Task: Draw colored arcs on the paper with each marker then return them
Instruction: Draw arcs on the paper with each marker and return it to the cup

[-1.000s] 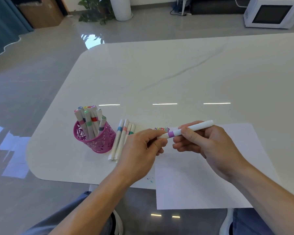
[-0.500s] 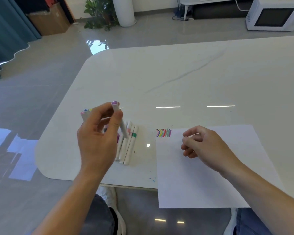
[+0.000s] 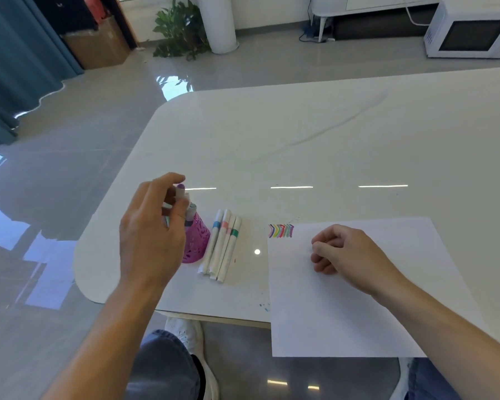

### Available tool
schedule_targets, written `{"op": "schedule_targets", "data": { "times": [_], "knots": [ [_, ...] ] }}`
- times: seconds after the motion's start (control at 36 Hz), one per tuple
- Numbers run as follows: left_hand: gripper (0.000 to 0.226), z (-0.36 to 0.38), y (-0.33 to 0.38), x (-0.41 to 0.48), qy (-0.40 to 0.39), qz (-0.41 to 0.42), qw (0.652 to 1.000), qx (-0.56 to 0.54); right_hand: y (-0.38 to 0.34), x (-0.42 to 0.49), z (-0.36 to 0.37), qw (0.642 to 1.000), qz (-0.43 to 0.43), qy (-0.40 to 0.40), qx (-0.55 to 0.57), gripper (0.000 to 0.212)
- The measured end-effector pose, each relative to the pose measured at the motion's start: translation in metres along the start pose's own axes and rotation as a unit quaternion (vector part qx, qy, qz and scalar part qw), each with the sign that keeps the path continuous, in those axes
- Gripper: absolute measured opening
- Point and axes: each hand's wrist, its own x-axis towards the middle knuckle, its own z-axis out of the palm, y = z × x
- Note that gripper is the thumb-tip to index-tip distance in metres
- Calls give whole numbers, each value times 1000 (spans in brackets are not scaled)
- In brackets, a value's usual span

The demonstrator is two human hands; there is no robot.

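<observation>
Person at a white worktop [image 3: 300, 140], left hand [image 3: 150, 235] over a pink marker holder [image 3: 198, 241].

The left hand's fingers curve around a purple-capped marker [image 3: 181, 192] standing upright at the mouth of the holder; whether they pinch it or have let go cannot be told. The right hand [image 3: 347, 252] rests idle on the paper [image 3: 344, 307], fingers loosely curled, nothing visible in it. A row of short coloured arcs [image 3: 281, 230] sits at the paper's far left corner. Four capped markers [image 3: 223, 243] lie side by side just right of the holder, probably next to be used. These look light, stiff and smooth, likely to roll; best pinched mid-barrel, cap pulled straight off. The mesh holder seems light enough to tip if knocked.
</observation>
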Motion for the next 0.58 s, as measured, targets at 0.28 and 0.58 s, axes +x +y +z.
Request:
{"op": "schedule_targets", "data": {
  "times": [0.28,0.58],
  "knots": [
    [14,5,-8,-2,-32,-61,996,63,-3,0,2,1000,-3,-16,16,7],
    [15,7,-2,-7,-23,-47,997,56,-4,0,2,1000,-7,-21,11,8]
  ]
}}
